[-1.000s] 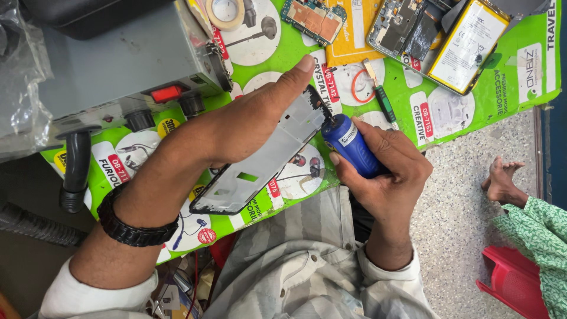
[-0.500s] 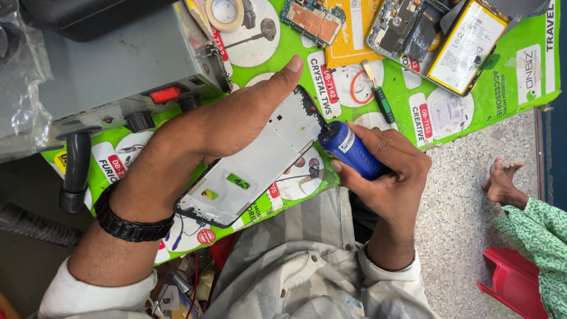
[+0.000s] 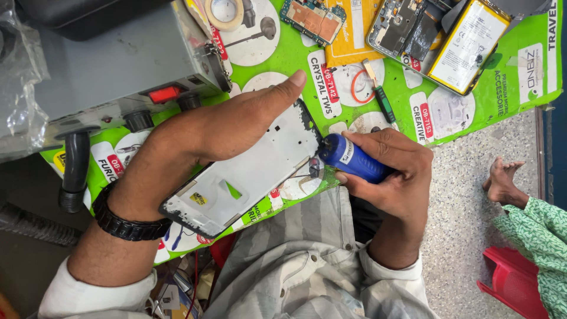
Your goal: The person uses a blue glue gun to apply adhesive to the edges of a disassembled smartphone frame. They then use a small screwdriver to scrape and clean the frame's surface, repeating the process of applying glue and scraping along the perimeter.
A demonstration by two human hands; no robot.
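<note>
1. Silver-grey metal of the phone frame [image 3: 248, 177] lies slanted across the near edge of the green printed mat [image 3: 295, 59], its lower corner hanging past that edge over the person's striped shirt [image 3: 307, 260].
2. Left hand [image 3: 218, 130] lies flat along the frame's upper long side, fingers straight and together, pressing it down; a black wristband [image 3: 127, 221] sits at the wrist.
3. Right hand [image 3: 390, 171] is closed around a blue-handled tool [image 3: 351, 159], whose dark tip touches the frame's right short edge.
4. Room around the frame is tight: a grey box with a red switch and black knobs [image 3: 118, 65] stands just beyond the left hand, and a black hose [image 3: 74, 171] hangs down at its left.
5. Beyond the hands on the mat lie a green-handled screwdriver [image 3: 381, 97], a roll of tape [image 3: 224, 12], a circuit board [image 3: 313, 18] and an opened phone with its battery [image 3: 443, 35], all well apart from the frame.
6. Right of the mat's edge is open speckled floor [image 3: 472, 236], with another person's bare foot [image 3: 502, 180], a green patterned sleeve [image 3: 537, 236] and a red plastic thing [image 3: 511, 283].
</note>
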